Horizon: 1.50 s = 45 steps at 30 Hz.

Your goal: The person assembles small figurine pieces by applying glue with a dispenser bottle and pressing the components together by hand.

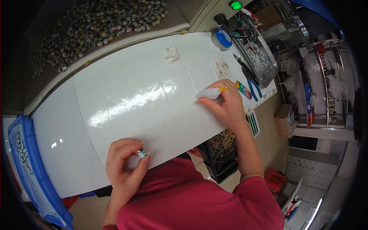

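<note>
My left hand [124, 165] pinches a tiny white and green part [142, 154] between thumb and fingers at the near edge of the white table [126, 96]. Further right, my right hand [226, 103] rests on the table and grips a small white squeeze bottle [209, 93] with a yellow nozzle, lying sideways. The two hands are well apart.
A heap of small coloured beads [96, 27] lies at the far left. A crumpled white tissue [172, 55], a stained rag [221, 68], a blue tape roll [222, 38], a metal tray [257, 53] and blue pliers [251, 86] sit at the right. A blue tray [28, 168] is at my left.
</note>
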Available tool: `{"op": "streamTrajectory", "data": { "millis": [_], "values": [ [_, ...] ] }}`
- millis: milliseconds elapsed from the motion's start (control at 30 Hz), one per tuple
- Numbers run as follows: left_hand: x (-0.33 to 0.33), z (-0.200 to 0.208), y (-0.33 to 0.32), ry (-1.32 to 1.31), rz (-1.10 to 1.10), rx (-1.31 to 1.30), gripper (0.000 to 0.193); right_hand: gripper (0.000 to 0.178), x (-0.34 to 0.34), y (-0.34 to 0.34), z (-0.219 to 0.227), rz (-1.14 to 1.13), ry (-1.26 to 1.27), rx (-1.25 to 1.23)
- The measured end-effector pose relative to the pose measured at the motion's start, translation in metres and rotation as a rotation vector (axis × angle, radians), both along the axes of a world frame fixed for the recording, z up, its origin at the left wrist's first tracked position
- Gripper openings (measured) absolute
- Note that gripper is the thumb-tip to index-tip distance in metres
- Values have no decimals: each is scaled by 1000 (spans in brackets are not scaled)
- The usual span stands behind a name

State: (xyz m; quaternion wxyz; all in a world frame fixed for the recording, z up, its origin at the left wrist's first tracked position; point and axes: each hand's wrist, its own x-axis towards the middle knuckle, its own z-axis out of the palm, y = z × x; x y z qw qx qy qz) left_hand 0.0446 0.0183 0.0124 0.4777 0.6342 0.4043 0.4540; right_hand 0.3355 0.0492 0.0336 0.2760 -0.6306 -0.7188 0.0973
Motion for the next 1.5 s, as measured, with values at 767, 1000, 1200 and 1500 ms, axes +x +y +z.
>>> {"op": "streamTrajectory", "data": {
  "millis": [767,1000,1200,1500],
  "values": [
    [36,-16,9,103,-17,-72,37,30,111,9,63,-266,-172,51],
    [45,-19,13,108,29,-116,38,35,116,45,50,-45,-389,76],
    [46,-22,16,118,42,-158,37,36,120,56,47,20,-460,68],
    [42,-25,19,128,42,-152,36,36,120,62,41,58,-485,61]
  ]
}}
